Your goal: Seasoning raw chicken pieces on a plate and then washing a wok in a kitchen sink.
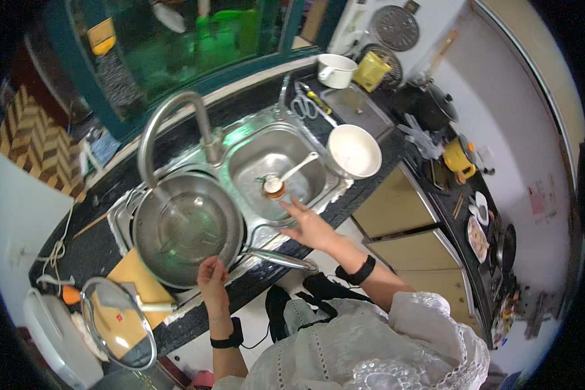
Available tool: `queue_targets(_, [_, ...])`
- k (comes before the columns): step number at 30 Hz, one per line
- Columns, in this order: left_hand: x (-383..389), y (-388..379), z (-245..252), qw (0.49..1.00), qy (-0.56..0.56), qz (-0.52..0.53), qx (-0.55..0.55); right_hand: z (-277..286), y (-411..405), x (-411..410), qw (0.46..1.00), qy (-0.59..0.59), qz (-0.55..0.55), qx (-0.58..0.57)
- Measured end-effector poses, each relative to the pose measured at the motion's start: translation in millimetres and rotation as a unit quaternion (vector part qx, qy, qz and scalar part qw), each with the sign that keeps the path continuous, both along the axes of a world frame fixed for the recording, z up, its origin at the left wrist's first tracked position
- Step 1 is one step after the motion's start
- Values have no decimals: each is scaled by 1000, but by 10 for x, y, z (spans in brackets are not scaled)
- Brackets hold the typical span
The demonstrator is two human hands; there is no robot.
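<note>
Water runs from the curved faucet into a large metal wok standing over the left sink basin. My left hand is at the wok's near rim with its fingers bent together; whether it grips anything I cannot tell. My right hand reaches over the near edge of the right sink basin, fingers apart, holding nothing. Just beyond its fingertips, a white spoon rests in a small brown-rimmed container in that basin. The wok's handle points right, between my hands.
A white bowl sits right of the sink, with scissors and a white pot behind. At lower left, a glass lid lies over a yellow cutting board. A plate of food stands on the right counter.
</note>
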State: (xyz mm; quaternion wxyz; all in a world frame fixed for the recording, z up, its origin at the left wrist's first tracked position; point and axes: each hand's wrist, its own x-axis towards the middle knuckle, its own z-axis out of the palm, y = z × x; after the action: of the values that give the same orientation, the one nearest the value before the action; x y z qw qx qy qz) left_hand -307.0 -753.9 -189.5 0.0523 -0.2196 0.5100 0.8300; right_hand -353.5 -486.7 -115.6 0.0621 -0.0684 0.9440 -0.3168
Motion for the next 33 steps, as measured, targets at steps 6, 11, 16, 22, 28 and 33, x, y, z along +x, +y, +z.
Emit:
queue_targets(6, [-15,129,28,1000,2,11,28,-89,229,291,988,62,65,123])
queue_targets(11, [150,377,165,997,52,59,23,-71,580,664,994,-3,-9,-106])
queue_targets(16, [392,879,456,997,81,-12,-10,-261,1305,1371,995,91,-37,33])
queue_targets(22, [519,2126,709,990,50,-132,-17,-349,2022,2224,991,-14,-109,-79])
queue_targets(28, [153,3316,615,970,8,-241,41,-355,2529,2396,992,27,-115,-46])
queue_targets(33, [-335,3811,388,978,-50,-172,103,-21,2695,1619,986,26,-137,-86])
